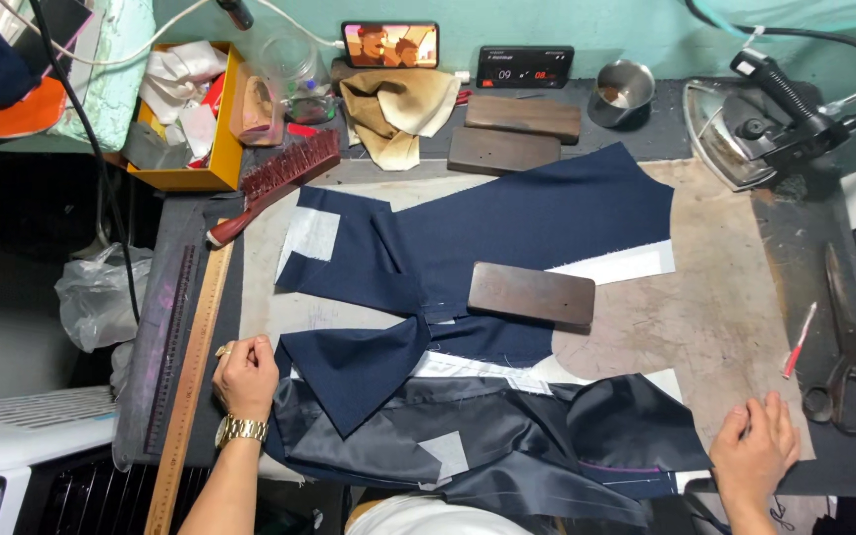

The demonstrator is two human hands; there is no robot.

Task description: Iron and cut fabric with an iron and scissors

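A dark navy garment piece (507, 238) lies spread on the worn brown pressing pad (686, 317), with a dark satin lining (507, 446) folded at the near edge. On the cloth rests a dark wooden block (531, 294). My left hand (246, 374), wearing a gold watch, is loosely curled at the cloth's left edge beside a lapel-shaped flap (359, 362); something small seems pinched in its fingertips. My right hand (757, 451) lies flat and open on the pad, just right of the lining.
Black scissors (841, 357) and a red pencil (799, 340) lie at the right. An iron (755, 124) sits at the back right, two more wooden blocks (512, 134) and a brush (284, 178) behind the cloth, rulers (190, 376) on the left, a yellow box (185, 119) at the back left.
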